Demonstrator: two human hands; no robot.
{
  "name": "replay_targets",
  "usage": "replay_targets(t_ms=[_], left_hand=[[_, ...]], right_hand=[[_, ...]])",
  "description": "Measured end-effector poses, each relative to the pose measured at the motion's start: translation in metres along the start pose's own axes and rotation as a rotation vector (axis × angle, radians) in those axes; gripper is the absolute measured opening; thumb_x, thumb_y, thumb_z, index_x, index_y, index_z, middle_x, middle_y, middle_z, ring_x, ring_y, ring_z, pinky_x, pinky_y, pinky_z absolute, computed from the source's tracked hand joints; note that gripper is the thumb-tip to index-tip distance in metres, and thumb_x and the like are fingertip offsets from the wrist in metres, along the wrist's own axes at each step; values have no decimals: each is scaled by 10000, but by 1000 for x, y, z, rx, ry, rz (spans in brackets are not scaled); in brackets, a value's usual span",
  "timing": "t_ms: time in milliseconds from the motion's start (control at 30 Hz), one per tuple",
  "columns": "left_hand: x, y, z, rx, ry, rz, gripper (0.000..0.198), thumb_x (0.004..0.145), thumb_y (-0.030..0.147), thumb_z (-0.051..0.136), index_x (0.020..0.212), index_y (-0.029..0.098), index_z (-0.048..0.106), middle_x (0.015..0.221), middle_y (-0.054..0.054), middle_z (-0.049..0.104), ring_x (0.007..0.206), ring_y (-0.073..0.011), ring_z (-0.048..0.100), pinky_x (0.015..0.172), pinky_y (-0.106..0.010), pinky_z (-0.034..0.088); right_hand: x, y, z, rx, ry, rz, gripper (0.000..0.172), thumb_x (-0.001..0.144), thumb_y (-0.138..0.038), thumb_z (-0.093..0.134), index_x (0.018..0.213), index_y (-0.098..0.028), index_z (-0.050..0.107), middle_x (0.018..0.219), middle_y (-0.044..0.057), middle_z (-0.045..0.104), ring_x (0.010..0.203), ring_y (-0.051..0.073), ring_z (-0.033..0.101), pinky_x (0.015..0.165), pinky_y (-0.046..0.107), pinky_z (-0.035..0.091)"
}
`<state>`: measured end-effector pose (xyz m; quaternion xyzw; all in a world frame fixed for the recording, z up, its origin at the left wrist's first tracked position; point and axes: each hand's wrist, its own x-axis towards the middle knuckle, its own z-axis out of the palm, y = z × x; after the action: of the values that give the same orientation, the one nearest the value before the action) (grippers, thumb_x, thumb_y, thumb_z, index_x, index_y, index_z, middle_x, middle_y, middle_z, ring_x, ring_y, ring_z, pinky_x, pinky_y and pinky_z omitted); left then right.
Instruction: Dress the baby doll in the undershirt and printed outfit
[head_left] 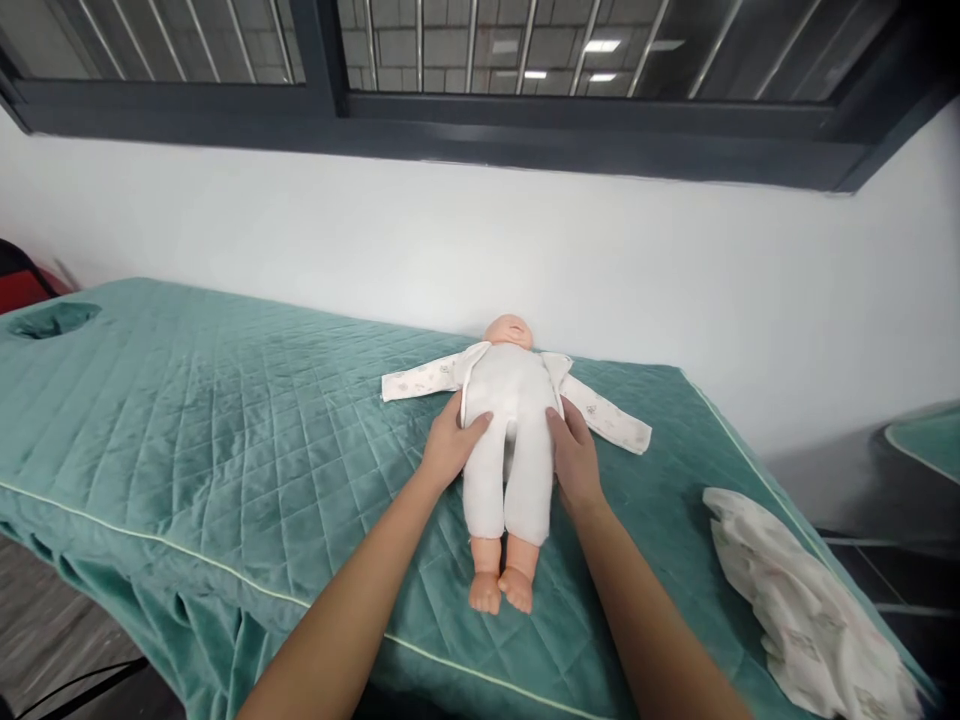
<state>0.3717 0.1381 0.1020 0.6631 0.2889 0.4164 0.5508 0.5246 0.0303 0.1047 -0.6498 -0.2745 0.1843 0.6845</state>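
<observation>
Two hands, my left hand point(450, 445) and right hand point(574, 455), fingers grasping the doll point(510, 400) at its hips, supine over an open garment point(420, 378) on the bed point(187, 420). I would judge even grips best, holding it centred.

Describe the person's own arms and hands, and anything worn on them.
Both forearms are bare down to the picture's edge, with no sleeves in view. The left hand and right hand wear no gloves, and no watch, bracelet or ring shows on either.
</observation>
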Motion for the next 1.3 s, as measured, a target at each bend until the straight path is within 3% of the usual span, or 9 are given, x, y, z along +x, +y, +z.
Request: replay_targets(t_ms=[233,833,1100,1200,1300], left_hand=[[26,-8,8,-23,-3,27,502,867,362,670,1348,234,601,1308,-58,679,1184,-254,626,1060,-385,468],[21,-26,-1,10,116,37,373,879,396,653,1202,209,663,1241,-93,649,1187,-250,570,1100,-410,395],[19,-27,-1,-60,95,2,350,845,420,662,1120,203,658,1097,-59,672,1044,-212,590,974,-342,456],[23,-29,0,-106,179,-35,280,882,434,600,1018,198,667,1030,-40,679,975,-191,599,951,-328,456],[31,-32,-5,-318,384,-192,195,881,378,596,960,201,621,953,-27,667,889,-172,627,899,-335,490]], right_hand=[[25,4,6,45,4,-71,511,838,-504,666,1286,-257,645,1354,54,647,1230,257,587,1058,435,471],[18,23,-7,62,-4,-8,547,804,-515,719,1285,-270,631,1325,48,661,1198,268,599,1020,439,495],[14,21,-8,48,38,-4,532,792,-533,709,1234,-243,652,1232,57,693,1090,251,624,940,407,515],[16,21,-6,47,105,22,508,782,-526,700,1186,-219,669,1192,57,701,1065,239,633,953,400,506],[21,24,-9,121,177,66,412,754,-478,725,1067,-214,683,1115,37,704,1083,236,631,999,412,499]])
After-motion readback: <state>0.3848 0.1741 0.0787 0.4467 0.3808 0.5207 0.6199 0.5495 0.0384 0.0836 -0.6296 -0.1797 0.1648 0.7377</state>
